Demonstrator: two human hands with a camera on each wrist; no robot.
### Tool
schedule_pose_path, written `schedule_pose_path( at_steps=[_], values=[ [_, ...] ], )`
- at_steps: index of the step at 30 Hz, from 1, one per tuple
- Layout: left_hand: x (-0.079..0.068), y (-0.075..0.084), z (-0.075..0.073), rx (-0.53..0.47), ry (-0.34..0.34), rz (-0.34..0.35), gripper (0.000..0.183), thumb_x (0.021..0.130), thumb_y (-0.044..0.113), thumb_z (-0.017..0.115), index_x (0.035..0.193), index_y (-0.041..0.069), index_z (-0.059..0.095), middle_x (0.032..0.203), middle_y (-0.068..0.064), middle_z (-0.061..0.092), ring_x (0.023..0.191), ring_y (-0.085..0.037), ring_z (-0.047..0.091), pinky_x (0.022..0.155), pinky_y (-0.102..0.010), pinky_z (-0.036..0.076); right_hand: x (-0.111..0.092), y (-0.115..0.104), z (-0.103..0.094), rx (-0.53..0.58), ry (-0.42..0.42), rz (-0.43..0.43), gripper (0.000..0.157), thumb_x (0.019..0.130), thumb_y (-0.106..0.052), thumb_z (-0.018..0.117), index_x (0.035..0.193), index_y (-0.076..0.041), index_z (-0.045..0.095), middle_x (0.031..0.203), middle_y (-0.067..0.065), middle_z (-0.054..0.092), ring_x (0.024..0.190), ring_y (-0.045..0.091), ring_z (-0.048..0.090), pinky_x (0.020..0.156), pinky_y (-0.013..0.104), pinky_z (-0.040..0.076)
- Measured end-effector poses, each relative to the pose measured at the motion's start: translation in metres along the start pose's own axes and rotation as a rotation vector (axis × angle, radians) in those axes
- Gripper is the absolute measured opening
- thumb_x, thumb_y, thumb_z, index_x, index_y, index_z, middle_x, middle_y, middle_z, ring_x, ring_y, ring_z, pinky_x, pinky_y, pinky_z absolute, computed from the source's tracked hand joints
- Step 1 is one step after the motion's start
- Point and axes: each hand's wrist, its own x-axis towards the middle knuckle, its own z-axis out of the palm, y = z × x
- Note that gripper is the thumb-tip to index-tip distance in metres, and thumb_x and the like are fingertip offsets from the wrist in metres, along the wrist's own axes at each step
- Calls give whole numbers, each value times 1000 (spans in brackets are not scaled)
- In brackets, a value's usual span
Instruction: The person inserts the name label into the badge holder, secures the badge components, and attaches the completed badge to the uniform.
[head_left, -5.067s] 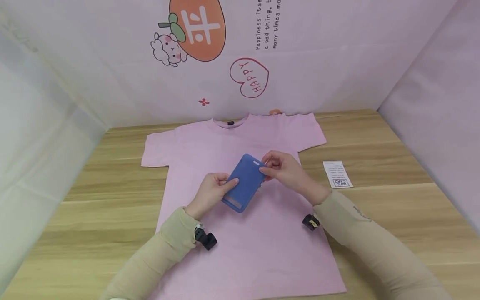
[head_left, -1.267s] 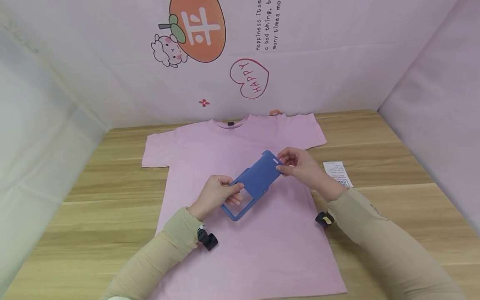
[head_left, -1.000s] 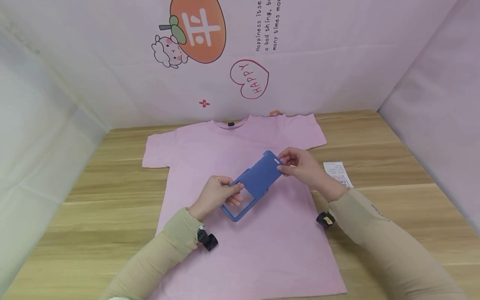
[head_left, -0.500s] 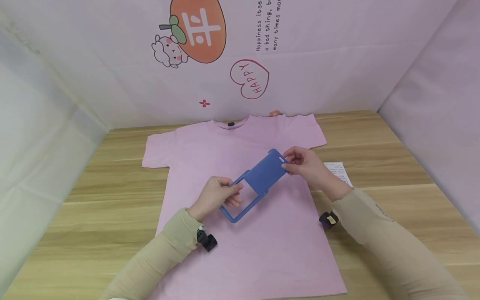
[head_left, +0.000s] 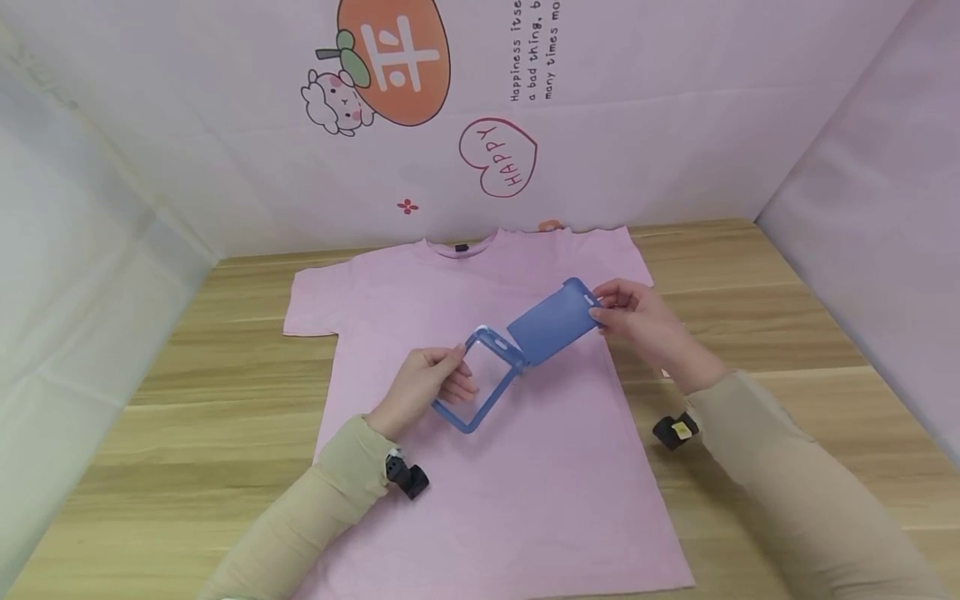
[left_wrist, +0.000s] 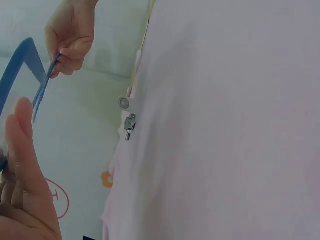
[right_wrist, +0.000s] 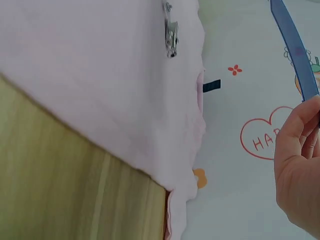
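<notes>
A blue ID badge holder is in two parts above the pink T-shirt (head_left: 540,500). My left hand (head_left: 420,383) pinches the clear-windowed frame (head_left: 491,402) of the holder by its left side, thumb on the front and fingers behind. My right hand (head_left: 645,325) pinches the slotted end of the solid blue back panel (head_left: 555,323) between thumb and fingers. The panel is tilted, its lower corner overlapping the frame's upper right corner. In the left wrist view a metal clip (left_wrist: 130,125) with a round snap (left_wrist: 124,103) shows against the shirt.
The shirt lies flat on a wooden table (head_left: 202,400), collar toward the printed white backdrop (head_left: 262,167). White cloth walls stand at both sides. A white card is almost wholly hidden behind my right hand. Black wrist cameras (head_left: 407,479) sit at both wrists.
My right hand has moved up and right, drawing the panel out of the frame and tilting it. The left hand with the frame has shifted slightly left. The white card has become covered.
</notes>
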Motion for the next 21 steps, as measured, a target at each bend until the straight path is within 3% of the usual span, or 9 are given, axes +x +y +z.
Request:
schedule_pose_path(
  at_steps=[7,13,16,21],
  values=[
    [1,-3,-3,-52,-2,2,47,101,31,44,92,-13,58,72,-3,71,64,-11,68,65,-33,59,-1,3,-14,62,-8,6,14,91,-1,57,102,-9,53,83,-7,53,75,4,55,71,15,54],
    [1,-2,-3,-91,-1,0,41,101,31,44,88,-5,59,75,-4,72,66,-12,69,68,-36,60,0,7,-26,-94,-33,85,27,94,-7,56,117,3,47,90,-3,50,79,3,55,78,18,54],
    [1,-2,-3,-102,0,-2,40,101,30,44,89,-6,59,75,-4,72,66,-12,69,70,-38,59,2,8,-32,-143,-77,107,35,93,-4,55,123,10,44,93,0,50,79,5,54,78,20,55],
    [2,-2,-2,-119,5,-5,38,101,27,44,89,-6,58,73,-2,71,65,-12,69,71,-40,59,4,13,-37,-212,-179,91,35,91,0,58,122,13,48,91,3,51,77,7,55,73,22,56]
  ],
)
